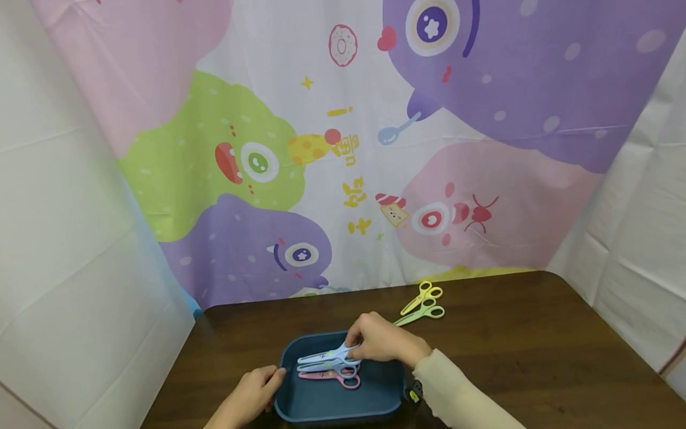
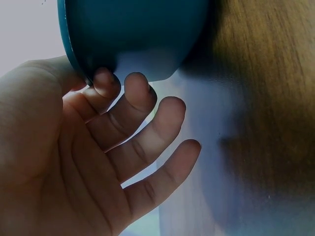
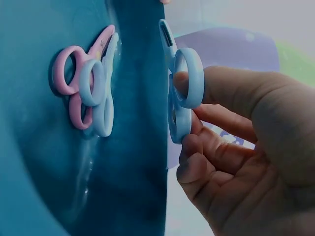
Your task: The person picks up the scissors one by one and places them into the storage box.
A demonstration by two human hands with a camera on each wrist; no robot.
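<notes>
My right hand (image 1: 383, 339) pinches a pair of light blue scissors (image 3: 190, 78) by the finger loops, above the dark blue tray (image 1: 375, 393). Its blades point left in the head view. On the tray floor lie a second pair of light blue scissors (image 3: 108, 108) and a pair of pink scissors (image 3: 61, 73), overlapping each other, blades also to the left. At the tray's left side, my left hand (image 1: 256, 387) grips the rim, thumb over the edge and the index fingertip against the outer wall; the other fingers are spread (image 2: 167, 118) beside it.
Beyond the tray, yellow scissors (image 1: 423, 297) and green scissors (image 1: 423, 312) lie close together on the brown wooden table (image 1: 525, 339). The green blade tips are hidden behind my right hand. A cartoon-printed curtain (image 1: 354, 256) hangs along the table's far edge.
</notes>
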